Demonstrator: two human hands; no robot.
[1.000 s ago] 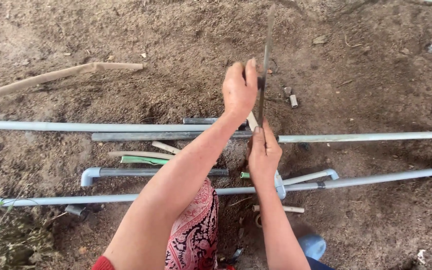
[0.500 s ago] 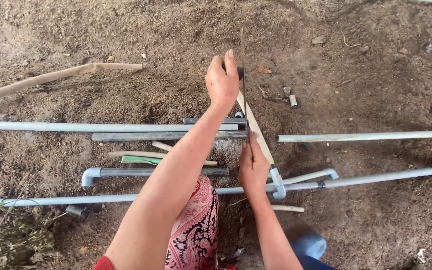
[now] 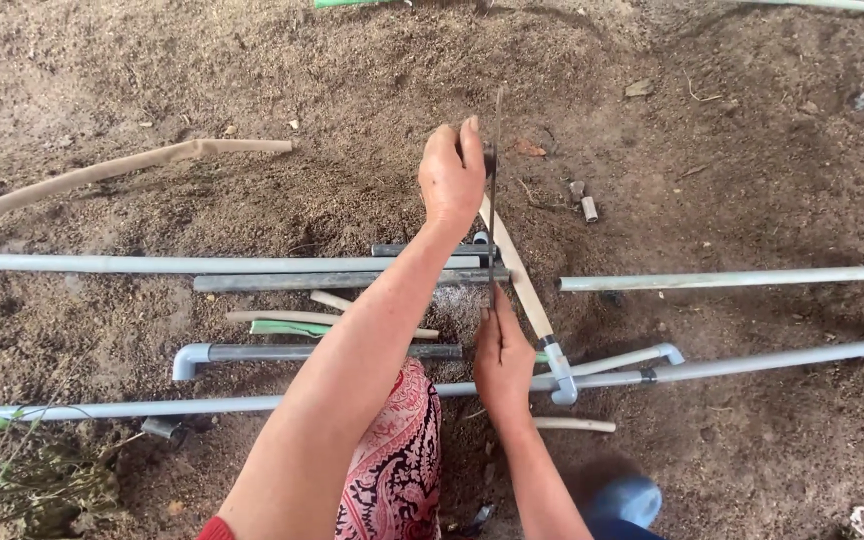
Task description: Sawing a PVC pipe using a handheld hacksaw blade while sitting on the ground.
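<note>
At the left edge of the dirt ground [image 3: 152, 80] I see a bent tan strip [image 3: 122, 165], flattish and dusty. Below it a long pale grey pipe [image 3: 152, 263] runs in from that edge, smooth and round. A darker grey pipe [image 3: 332, 281] lies just beside it on the near side. Nearer me are a short pipe with an elbow fitting [image 3: 192, 358] and a green strip [image 3: 287, 327].

The left hand [image 3: 452, 180] is out at the far end of a thin dark saw blade [image 3: 493, 215], its grip closed around the blade's tip. The blade stands on edge and crosses the right-hand end of the darker pipe. The right hand [image 3: 502, 350] has its grip pinched on the near end of the blade, touching the soil.

My reading of progress: the pale pipe stops near the blade, and a second pale pipe [image 3: 732, 277] starts well apart to the right on the same line, so that cut looks done. I cannot tell whether the darker pipe under the blade is cut through.

Right of the blade a tan stick [image 3: 517, 270] slants down to a pale tee fitting [image 3: 564, 385]. Two small pipe offcuts [image 3: 587, 208] lie further out on crumbly, dry soil.
</note>
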